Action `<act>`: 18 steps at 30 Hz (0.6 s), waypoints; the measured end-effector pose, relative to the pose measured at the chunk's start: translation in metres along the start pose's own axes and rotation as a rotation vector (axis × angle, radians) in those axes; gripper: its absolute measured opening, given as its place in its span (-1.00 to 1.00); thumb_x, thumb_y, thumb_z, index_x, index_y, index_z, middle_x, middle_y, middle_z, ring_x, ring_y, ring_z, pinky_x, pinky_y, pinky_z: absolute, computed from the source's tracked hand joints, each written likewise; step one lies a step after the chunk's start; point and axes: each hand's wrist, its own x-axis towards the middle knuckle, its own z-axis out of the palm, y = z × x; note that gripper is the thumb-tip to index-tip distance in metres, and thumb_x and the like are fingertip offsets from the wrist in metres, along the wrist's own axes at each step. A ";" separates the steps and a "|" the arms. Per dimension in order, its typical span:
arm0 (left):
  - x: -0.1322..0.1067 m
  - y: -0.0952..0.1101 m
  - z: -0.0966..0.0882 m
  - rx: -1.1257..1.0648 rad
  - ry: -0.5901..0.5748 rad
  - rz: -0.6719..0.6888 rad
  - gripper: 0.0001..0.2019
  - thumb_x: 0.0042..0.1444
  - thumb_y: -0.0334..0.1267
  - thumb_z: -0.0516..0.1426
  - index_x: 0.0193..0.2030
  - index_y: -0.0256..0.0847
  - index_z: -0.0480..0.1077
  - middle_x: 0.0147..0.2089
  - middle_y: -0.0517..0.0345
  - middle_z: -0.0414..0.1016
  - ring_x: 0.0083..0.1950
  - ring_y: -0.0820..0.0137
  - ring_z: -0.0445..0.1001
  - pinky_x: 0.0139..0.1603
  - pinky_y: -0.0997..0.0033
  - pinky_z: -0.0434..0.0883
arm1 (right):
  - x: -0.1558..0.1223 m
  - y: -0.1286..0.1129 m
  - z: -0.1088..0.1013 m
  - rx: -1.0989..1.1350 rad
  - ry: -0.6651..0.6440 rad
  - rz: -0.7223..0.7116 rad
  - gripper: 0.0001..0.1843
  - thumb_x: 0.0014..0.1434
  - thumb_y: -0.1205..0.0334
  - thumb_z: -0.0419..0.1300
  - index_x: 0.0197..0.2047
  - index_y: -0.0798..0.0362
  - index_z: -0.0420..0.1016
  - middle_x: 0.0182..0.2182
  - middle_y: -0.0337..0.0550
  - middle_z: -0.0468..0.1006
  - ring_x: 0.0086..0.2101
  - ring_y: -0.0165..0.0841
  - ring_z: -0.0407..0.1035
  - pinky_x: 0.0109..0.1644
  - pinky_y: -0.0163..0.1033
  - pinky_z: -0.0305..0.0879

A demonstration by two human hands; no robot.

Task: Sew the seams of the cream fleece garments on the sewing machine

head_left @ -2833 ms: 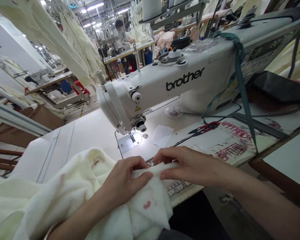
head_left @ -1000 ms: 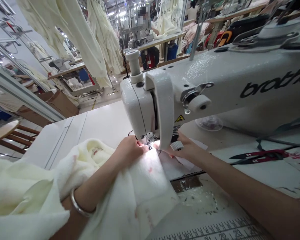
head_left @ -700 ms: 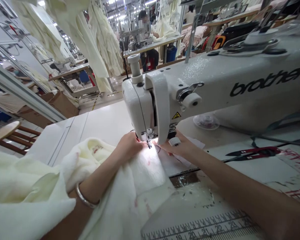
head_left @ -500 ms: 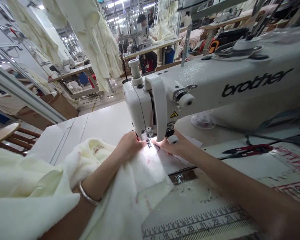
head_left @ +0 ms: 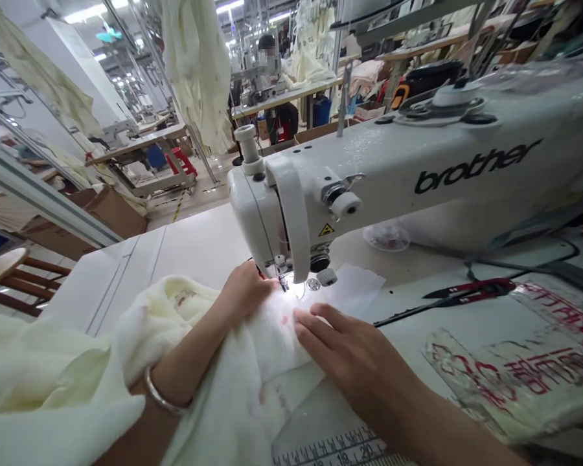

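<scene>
Cream fleece fabric with small pinkish prints runs under the needle area of a white sewing machine. My left hand, a silver bangle on its wrist, is closed on the fabric just left of the lit presser foot; its fingers are partly hidden. My right hand lies palm down in front of the foot, fingers stretched out, with their tips on the fabric's right edge. A loose white sheet rests on the table behind that hand.
Red-and-black thread snips and a clear bobbin dish lie right of the needle. A printed ruler strip runs along the front. Bunched fabric fills the left side. A wooden stool stands beyond; a co-worker sits behind.
My right hand has drawn back from beside the needle towards me and now lies flat on the fabric edge. My left hand stays beside the foot. The view has shifted slightly.
</scene>
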 end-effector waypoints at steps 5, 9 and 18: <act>-0.003 0.006 -0.001 0.066 -0.004 -0.015 -0.83 -0.06 -0.32 0.05 -0.61 -0.23 0.16 -0.49 0.16 0.36 -0.37 0.40 0.27 -0.37 0.47 0.17 | -0.001 0.004 -0.006 0.012 -0.011 0.019 -0.63 0.01 0.67 -0.08 -0.21 0.22 0.40 -0.31 -0.02 0.47 -0.29 -0.25 0.34 -0.42 -0.21 0.41; -0.005 0.008 0.001 0.087 -0.003 -0.028 -0.77 -0.02 -0.31 0.04 -0.63 -0.23 0.10 -0.53 0.18 0.30 -0.41 0.42 0.25 -0.36 0.45 0.17 | -0.002 0.006 -0.009 0.067 -0.088 0.030 -0.67 -0.02 0.67 0.00 -0.24 0.18 0.38 -0.36 -0.09 0.45 -0.29 -0.26 0.34 -0.36 -0.22 0.40; 0.005 0.001 -0.007 0.009 0.020 0.026 -0.94 -0.06 -0.36 0.15 -0.50 -0.27 0.38 -0.36 0.09 0.49 -0.24 0.29 0.40 -0.19 0.40 0.30 | 0.009 0.000 0.002 0.027 -0.129 0.034 -0.74 -0.06 0.65 0.05 -0.38 0.18 0.44 -0.42 -0.06 0.46 -0.36 -0.27 0.31 -0.31 -0.21 0.37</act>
